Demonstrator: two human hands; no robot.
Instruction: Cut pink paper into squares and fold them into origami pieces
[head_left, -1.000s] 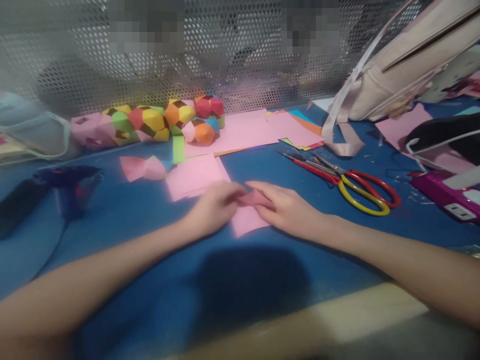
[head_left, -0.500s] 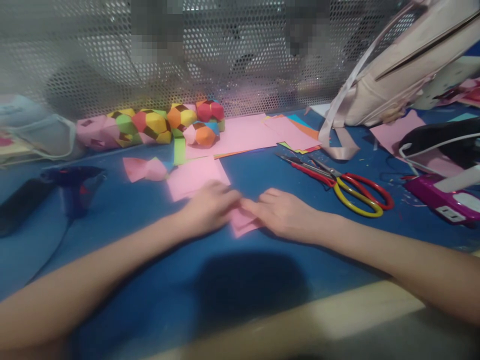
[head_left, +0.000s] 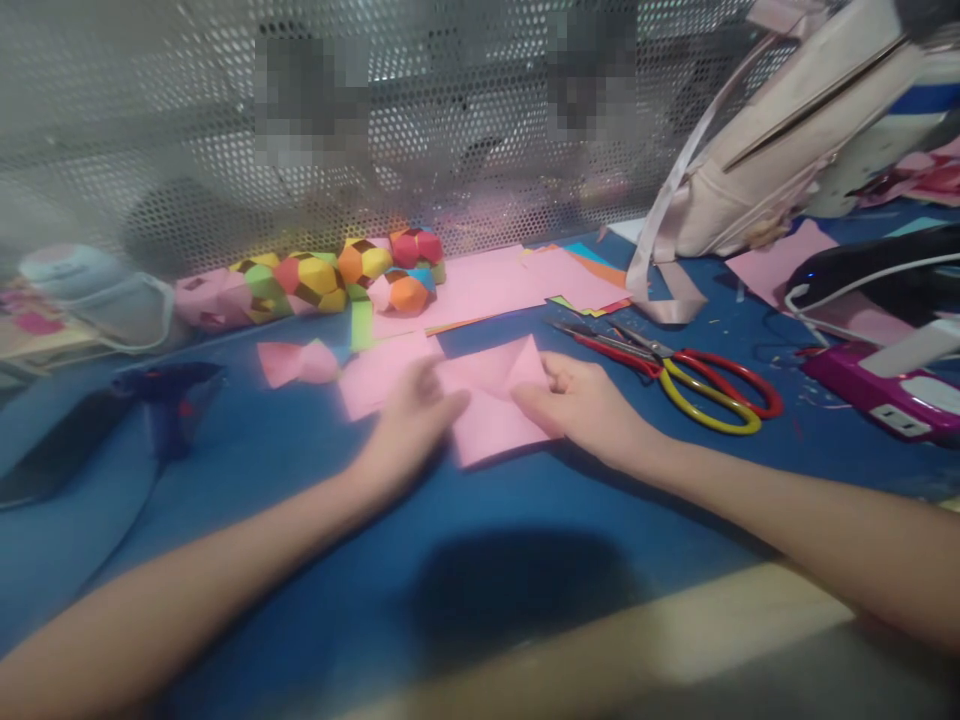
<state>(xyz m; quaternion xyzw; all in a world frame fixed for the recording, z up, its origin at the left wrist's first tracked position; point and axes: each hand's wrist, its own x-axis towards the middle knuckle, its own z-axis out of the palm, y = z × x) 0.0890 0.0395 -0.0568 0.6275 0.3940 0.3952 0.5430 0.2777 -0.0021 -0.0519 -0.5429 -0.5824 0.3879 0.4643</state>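
Observation:
A creased pink paper (head_left: 495, 425) is held between both hands above the blue table (head_left: 330, 620). My left hand (head_left: 416, 405) pinches its left edge, thumb on top. My right hand (head_left: 581, 405) grips the right edge, with the thumb over the paper and curled fingers behind. One corner of the paper stands up near my right thumb. Just behind my left hand lies another pink sheet (head_left: 367, 380), partly covered by that hand. A folded pink paper piece (head_left: 296, 363) rests to its left.
Red-and-yellow scissors (head_left: 675, 375) lie right of my hands. A glue gun (head_left: 169, 400) stands at the left. Colourful paper shapes (head_left: 311, 283), stacked sheets (head_left: 487, 285) and a pale bag (head_left: 780, 140) line the back. A purple power strip (head_left: 885, 395) is far right.
My hands have moved apart, and the pink paper between them is now opened out and raised, showing more of its surface. The camera view has shifted slightly.

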